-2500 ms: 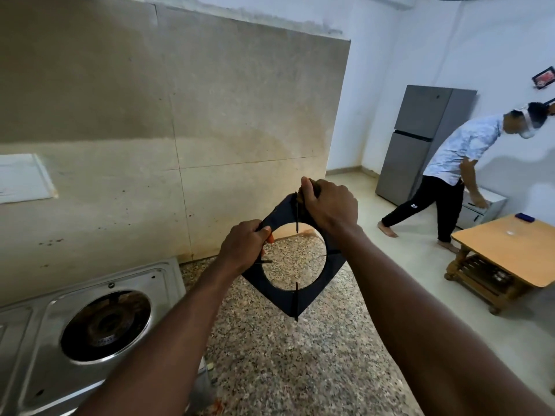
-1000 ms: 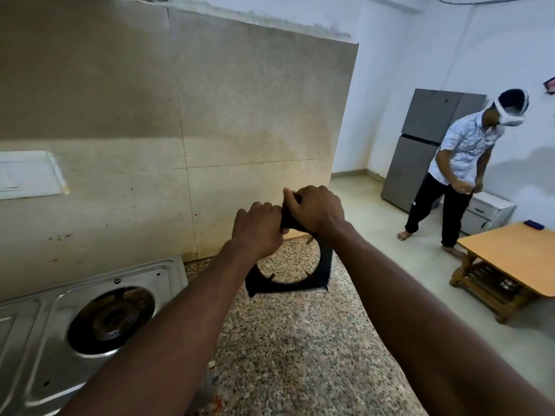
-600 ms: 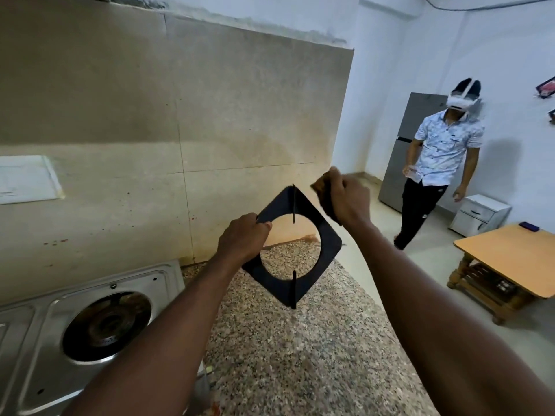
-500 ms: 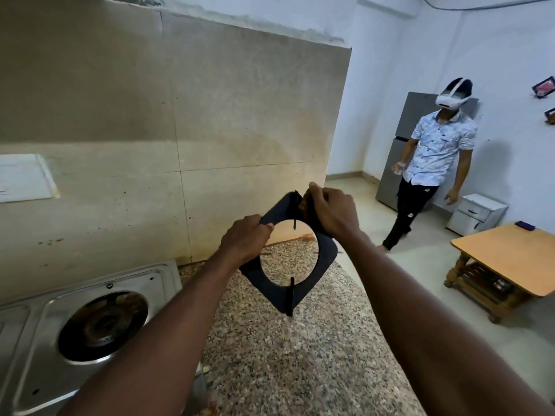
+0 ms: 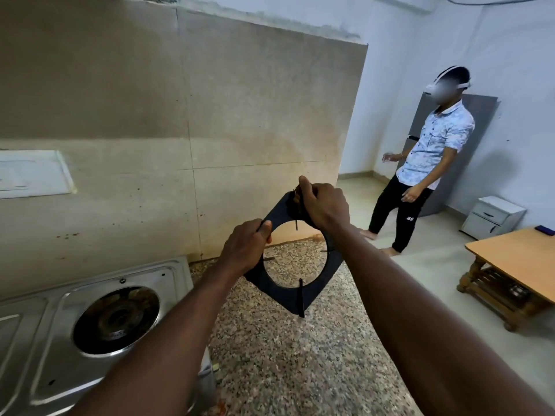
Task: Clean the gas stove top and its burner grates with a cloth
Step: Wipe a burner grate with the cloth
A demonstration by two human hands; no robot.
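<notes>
- The cloth (image 5: 295,202) is mostly hidden inside the right hand (image 5: 326,207), pressed on the grate's top corner.
- One black burner grate (image 5: 295,291), gripped by the left hand (image 5: 244,250), hangs above the tabletop (image 5: 285,355).
- One uncovered burner (image 5: 115,321) shows; the stove (image 5: 39,355) is cut off at left.

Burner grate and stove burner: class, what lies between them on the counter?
In the head view, only bare speckled granite counter and the stove's steel rim lie between the held burner grate and the stove burner.

A speckled granite tabletop (image 5: 288,364) carries a steel gas stove (image 5: 39,340) at its left end.
</notes>
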